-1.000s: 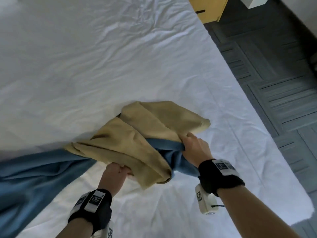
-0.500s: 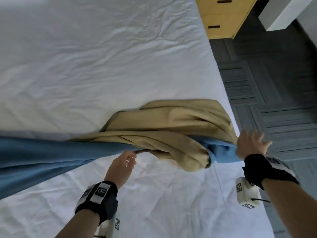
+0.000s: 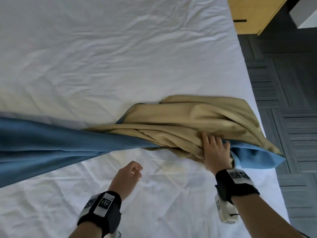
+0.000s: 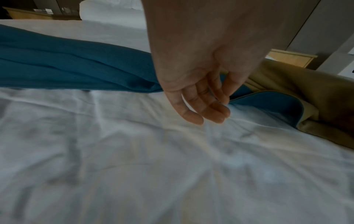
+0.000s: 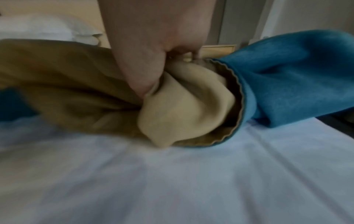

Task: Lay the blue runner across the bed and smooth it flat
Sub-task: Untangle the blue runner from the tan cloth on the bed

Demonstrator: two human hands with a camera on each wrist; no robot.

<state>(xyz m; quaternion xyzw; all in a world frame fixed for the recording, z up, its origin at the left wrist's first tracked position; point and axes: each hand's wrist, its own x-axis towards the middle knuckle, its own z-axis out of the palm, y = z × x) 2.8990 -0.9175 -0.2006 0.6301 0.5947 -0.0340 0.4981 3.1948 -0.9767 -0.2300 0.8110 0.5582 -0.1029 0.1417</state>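
Gripping the bunched blue fabric runner [image 3: 51,143] with tan lining, right hand [image 3: 216,152] at 3 o'clock should draw outward, untwisting; left hand [image 3: 127,177] hangs relaxed, empty, above white bed sheet [image 3: 103,66].

You will find no legible text here. The black wrist straps [image 3: 235,185] carry white tags printed with black square marker patterns, and the white camera housing [image 3: 225,213] under your right wrist shows similar small marks, but none of them resolves into letters, numbers or a brand.
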